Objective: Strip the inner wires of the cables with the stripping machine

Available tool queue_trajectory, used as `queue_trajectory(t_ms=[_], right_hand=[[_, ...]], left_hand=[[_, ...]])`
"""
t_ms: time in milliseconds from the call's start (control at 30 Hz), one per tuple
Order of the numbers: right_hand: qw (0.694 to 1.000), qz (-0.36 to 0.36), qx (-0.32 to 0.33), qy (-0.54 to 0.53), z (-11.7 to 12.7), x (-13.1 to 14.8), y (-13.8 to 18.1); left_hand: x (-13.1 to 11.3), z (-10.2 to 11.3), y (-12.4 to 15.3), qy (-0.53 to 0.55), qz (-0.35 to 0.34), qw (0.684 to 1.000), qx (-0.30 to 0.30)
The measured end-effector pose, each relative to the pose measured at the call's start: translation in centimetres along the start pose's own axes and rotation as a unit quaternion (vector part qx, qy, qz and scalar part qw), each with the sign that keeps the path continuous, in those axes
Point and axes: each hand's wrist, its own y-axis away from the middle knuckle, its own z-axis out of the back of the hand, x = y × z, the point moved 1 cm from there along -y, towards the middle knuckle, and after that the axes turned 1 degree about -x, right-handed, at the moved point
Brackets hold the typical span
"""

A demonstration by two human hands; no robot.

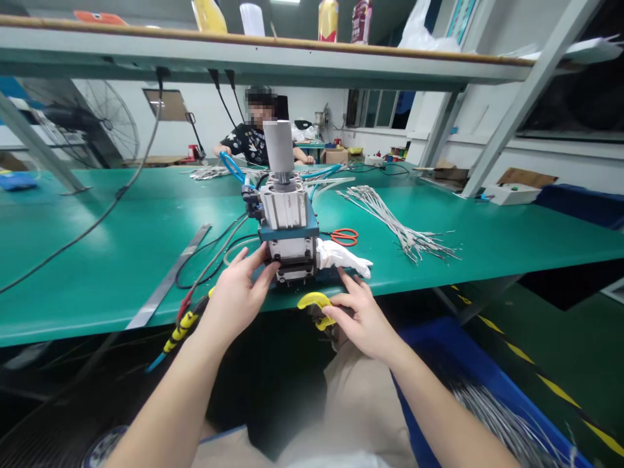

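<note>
A small pneumatic machine [287,211] stands at the near edge of the green bench, with a pale cylinder upright on top and air hoses behind. My left hand [240,286] is at its lower left corner, thumb on the front and fingers along the side. Low in front of the bench, my right hand [358,315] pinches a yellow-handled tool [314,301]; the tool's dark lower part is mostly hidden. A white cloth or glove [344,255] sticks out from the machine's right side, just above my right fingers.
Orange-handled scissors [344,236] lie behind the cloth. Cable bundles [397,224] spread to the right; a metal ruler [170,276] lies left. A yellow-and-black tool [181,330] hangs at the edge. Below right is a blue bin [451,341] with cables. A person [253,140] sits opposite.
</note>
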Motion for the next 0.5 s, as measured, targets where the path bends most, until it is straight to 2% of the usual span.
queue_trajectory(t_ms=[333, 500], right_hand=[[1.0, 0.02, -0.016, -0.009, 0.11, -0.59, 0.27], [0.998, 0.01, 0.037, -0.046, 0.86, -0.43, 0.31]], left_hand=[[-0.06, 0.1, -0.33, 0.067, -0.01, 0.997, -0.037], [0.0, 0.6, 0.0, 0.06, 0.023, 0.997, -0.046]])
